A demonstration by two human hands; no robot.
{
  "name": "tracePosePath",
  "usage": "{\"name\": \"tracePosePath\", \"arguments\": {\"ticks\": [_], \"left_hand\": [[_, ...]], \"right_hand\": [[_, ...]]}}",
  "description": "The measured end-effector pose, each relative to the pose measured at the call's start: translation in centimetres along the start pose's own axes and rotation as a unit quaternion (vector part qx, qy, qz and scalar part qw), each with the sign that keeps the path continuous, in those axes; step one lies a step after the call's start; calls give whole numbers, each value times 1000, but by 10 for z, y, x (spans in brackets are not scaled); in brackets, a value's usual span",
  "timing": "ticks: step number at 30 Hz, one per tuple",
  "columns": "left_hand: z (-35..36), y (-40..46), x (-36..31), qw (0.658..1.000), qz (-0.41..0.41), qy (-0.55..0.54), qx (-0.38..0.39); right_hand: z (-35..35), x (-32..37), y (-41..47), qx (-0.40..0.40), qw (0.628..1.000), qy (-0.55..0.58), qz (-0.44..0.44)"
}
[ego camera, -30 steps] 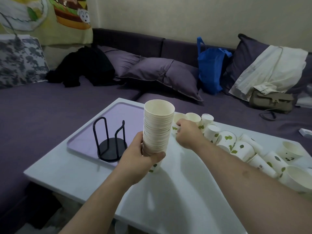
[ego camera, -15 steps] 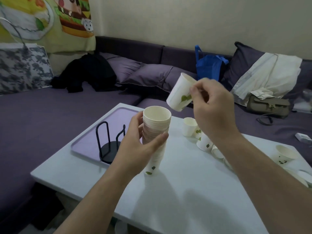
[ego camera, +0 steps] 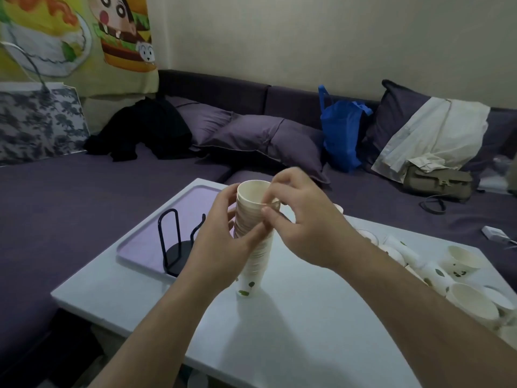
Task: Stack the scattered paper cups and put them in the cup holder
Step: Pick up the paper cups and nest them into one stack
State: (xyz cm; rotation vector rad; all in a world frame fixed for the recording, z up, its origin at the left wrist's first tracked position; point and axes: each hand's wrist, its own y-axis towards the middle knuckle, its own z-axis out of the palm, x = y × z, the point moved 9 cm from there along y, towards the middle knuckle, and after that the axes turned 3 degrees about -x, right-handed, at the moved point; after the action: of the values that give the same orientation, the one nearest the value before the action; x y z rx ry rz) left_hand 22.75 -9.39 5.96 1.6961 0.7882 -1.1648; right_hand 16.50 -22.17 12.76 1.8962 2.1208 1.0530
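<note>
A tall stack of white paper cups with green leaf prints stands on the white table. My left hand wraps around the stack's left side. My right hand pinches the rim of the top cup, which sits in the stack. The black wire cup holder stands on a lilac tray to the left of the stack, with nothing in it. Several loose cups lie scattered along the table's right side.
A purple sofa surrounds the table, with pillows, a blue bag, black clothing, a white garment and an olive bag. A small white object lies on the sofa at the right.
My right hand lifted a cup from the loose group, carried it over and set it into the top of the stack. My left hand kept its hold on the stack.
</note>
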Motion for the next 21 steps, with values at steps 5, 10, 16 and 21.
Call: {"name": "tracePosePath", "arguments": {"ticks": [5, 10, 16, 21], "left_hand": [[2, 2, -1, 1000, -11, -19, -11], [6, 3, 0, 1000, -4, 9, -5], [17, 1, -3, 1000, 6, -2, 17], [27, 0, 1, 999, 3, -14, 36]], "right_hand": [[12, -21, -12, 38, 988, 77, 128], [24, -41, -22, 4, 921, 344, 184], [42, -146, -38, -50, 932, 112, 340], [77, -188, -28, 134, 928, -105, 330]]}}
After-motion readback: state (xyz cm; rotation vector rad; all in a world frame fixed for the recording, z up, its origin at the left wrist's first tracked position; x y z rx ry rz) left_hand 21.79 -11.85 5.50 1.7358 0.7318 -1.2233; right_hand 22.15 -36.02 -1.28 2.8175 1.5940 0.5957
